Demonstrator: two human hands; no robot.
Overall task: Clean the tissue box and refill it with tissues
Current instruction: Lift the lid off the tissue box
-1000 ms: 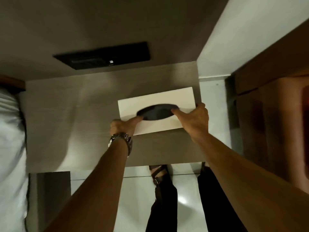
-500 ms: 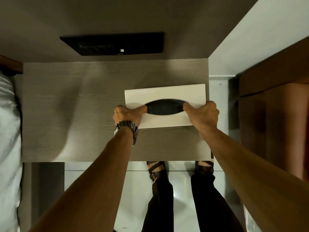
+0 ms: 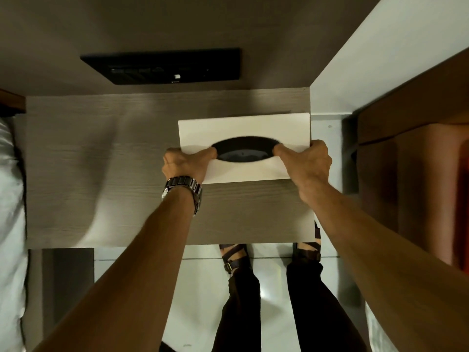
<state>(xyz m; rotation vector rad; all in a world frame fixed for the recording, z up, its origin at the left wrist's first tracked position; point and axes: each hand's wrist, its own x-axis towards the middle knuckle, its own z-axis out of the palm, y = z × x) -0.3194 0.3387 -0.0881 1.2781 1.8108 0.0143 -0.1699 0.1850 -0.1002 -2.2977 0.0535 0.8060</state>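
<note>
A white tissue box point(image 3: 243, 128) with a dark oval opening on top lies at the right end of a grey wood-grain table point(image 3: 101, 174). No tissue shows in the opening. My left hand point(image 3: 184, 165), with a metal watch on the wrist, grips the box's left end, thumb at the edge of the oval. At the right end, my right hand point(image 3: 308, 162) holds the box the same way. The box's right edge lines up with the table's right edge.
A black panel point(image 3: 165, 68) is set in the dark wall behind the table. White bedding point(image 3: 10, 199) lies at the left. A brown cabinet point(image 3: 411, 174) stands to the right. My legs and sandalled feet point(image 3: 236, 257) are below the table's front edge.
The box has been squared up and slid toward the table's right edge. Both hands have settled at its two ends, thumbs at the oval opening.
</note>
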